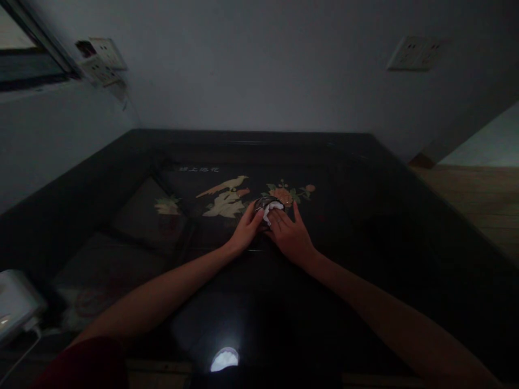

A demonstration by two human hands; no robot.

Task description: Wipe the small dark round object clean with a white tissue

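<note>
Near the middle of a glossy black tabletop [259,281], my two hands meet around a small, dark, shiny round object [263,202]. Its exact kind is hard to make out in the dim light. My left hand [245,228] grips its left side, with the thumb at the near rim. A crumpled white tissue or cloth [272,207] is pressed against the object by the bent fingers of my right hand [290,233]. The right index finger or thumb side points away from me. My fingers and the tissue hide much of the object.
Flower and bird pictures [227,200] decorate the tabletop. A white device [18,305] with a cable stands at the left edge. Sockets are on the wall, left [103,59] and right [417,53]. Wooden floor [478,200] shows beyond the table's right edge.
</note>
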